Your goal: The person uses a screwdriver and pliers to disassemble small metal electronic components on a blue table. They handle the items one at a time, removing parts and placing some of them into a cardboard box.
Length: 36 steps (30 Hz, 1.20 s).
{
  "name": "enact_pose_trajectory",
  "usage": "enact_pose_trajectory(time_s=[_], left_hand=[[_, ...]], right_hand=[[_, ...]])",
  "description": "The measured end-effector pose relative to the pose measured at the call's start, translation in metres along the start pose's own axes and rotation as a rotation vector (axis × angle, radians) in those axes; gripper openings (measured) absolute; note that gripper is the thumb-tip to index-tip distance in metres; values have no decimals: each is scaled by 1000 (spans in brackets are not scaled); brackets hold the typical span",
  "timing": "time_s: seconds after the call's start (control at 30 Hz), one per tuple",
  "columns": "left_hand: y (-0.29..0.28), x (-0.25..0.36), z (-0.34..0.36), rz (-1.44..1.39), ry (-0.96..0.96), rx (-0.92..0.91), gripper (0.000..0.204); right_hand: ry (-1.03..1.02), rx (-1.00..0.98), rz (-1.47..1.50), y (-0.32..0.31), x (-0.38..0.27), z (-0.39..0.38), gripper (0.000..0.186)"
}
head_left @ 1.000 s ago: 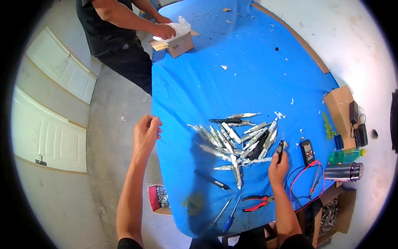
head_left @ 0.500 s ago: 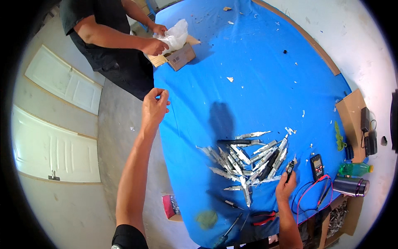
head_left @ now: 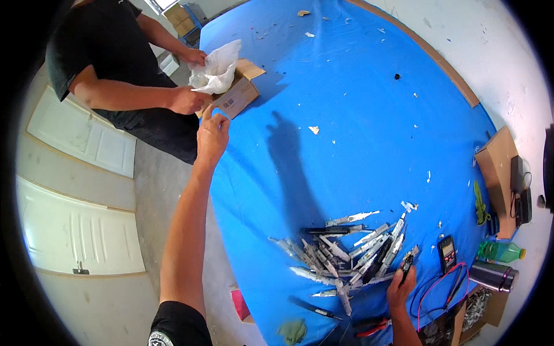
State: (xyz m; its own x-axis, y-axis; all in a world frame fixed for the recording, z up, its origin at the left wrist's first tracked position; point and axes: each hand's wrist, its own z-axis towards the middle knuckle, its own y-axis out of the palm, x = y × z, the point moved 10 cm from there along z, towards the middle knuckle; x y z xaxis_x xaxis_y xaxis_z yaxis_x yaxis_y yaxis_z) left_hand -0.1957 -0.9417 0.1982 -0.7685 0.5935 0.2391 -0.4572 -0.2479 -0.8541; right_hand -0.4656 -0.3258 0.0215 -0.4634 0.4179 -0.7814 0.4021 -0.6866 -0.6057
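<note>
My left hand (head_left: 212,137) reaches far forward over the table's left edge, just in front of a cardboard box (head_left: 238,98). Its index finger is raised and the fingers look apart, with nothing visible in them. My right hand (head_left: 399,291), low on the right, is closed round a small black slim device (head_left: 407,266) with a lighter tip. Beside it lies a heap of slim stick-shaped parts (head_left: 340,254), mostly whitish-grey and some black. The far side of the held device is hidden by my fingers.
Another person (head_left: 124,81) at the far left holds a white plastic bag (head_left: 218,68) over the box. On the right are a handheld meter (head_left: 446,254) with leads, a green bottle (head_left: 501,252) and a metal flask (head_left: 493,277). Red-handled pliers (head_left: 372,327) lie near the front edge.
My left hand's pinched fingers have loosened, and it appears closer to the box. The other person has pulled the bag toward themselves and opened it wider. My right hand still holds the black device.
</note>
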Motion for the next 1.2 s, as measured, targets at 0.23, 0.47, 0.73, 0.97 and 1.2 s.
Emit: enact_pose_trajectory(time_s=[0.23, 0.47, 0.73, 0.97, 1.2], left_hand=[[26, -18, 43, 73, 64, 32, 13], [51, -33, 54, 74, 52, 4, 13], [22, -8, 16, 113, 83, 22, 11], [-41, 37, -94, -2, 63, -52, 8], [-98, 80, -204, -92, -69, -253, 4]], right_hand=[[8, -6, -48, 2, 10, -5, 20], [-7, -23, -47, 3, 10, -5, 20], [-42, -19, -1, 5, 17, -15, 28], [-32, -47, -59, 5, 3, -4, 24], [53, -26, 27, 3, 5, -2, 24]])
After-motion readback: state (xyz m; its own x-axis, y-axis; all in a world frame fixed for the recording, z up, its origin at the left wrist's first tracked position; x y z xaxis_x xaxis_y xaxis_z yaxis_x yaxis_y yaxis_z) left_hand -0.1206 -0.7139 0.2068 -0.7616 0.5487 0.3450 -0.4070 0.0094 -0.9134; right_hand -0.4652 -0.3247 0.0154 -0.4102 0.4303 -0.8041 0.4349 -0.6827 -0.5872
